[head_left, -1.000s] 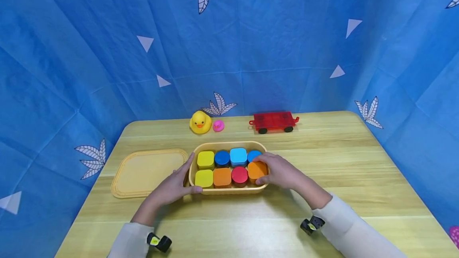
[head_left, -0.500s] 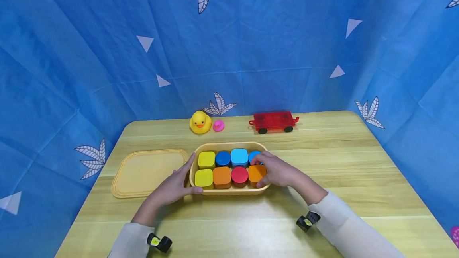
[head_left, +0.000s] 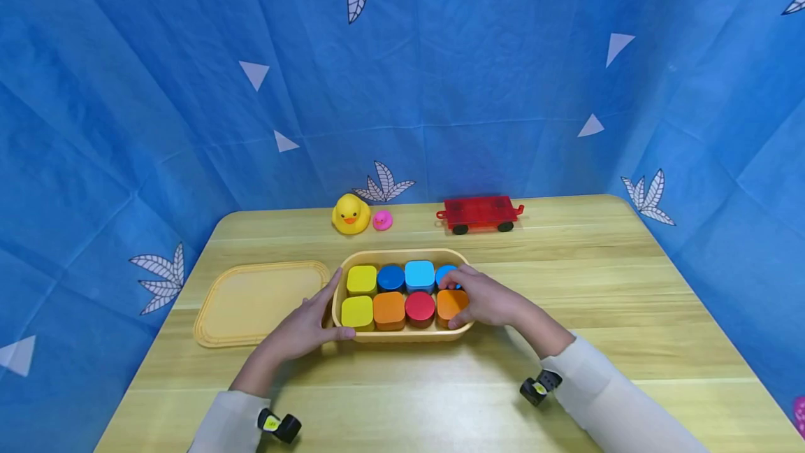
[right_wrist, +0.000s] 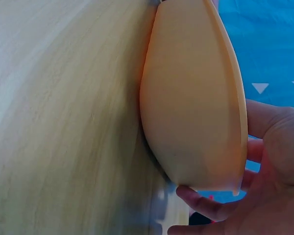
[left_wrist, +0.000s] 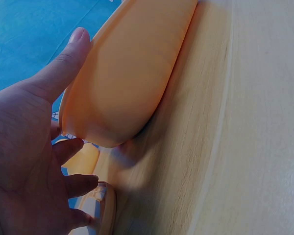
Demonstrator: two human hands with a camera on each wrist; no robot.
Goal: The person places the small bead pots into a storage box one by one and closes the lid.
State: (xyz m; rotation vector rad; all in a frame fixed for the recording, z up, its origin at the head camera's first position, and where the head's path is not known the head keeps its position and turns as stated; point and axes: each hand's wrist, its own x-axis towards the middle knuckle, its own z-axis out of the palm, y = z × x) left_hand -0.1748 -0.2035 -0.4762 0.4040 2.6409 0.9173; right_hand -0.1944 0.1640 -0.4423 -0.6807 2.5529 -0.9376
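Observation:
A tan oblong box (head_left: 402,335) stands on the wooden table, holding two rows of coloured blocks. Among them are a yellow square-topped block (head_left: 358,312), a red round block (head_left: 420,308) and a light blue block (head_left: 419,276). My left hand (head_left: 303,331) rests against the box's left end, thumb along the front rim; in the left wrist view its fingers are spread loosely beside the wall. At the right end my right hand (head_left: 484,298) reaches over the rim, thumb and fingertips around the orange corner block (head_left: 451,305) and partly over the blue round one (head_left: 445,272).
To the left lies a flat tan lid (head_left: 258,303). Along the back edge are a yellow rubber duck (head_left: 351,214), a small pink duck (head_left: 382,220) and a red toy wagon (head_left: 481,213). A blue curtain (head_left: 440,89) hangs behind the table.
Over the last second the right hand shifts slightly, and the orange corner block turns from tilted to straight in its row. The box moves very slightly right. The left hand stays.

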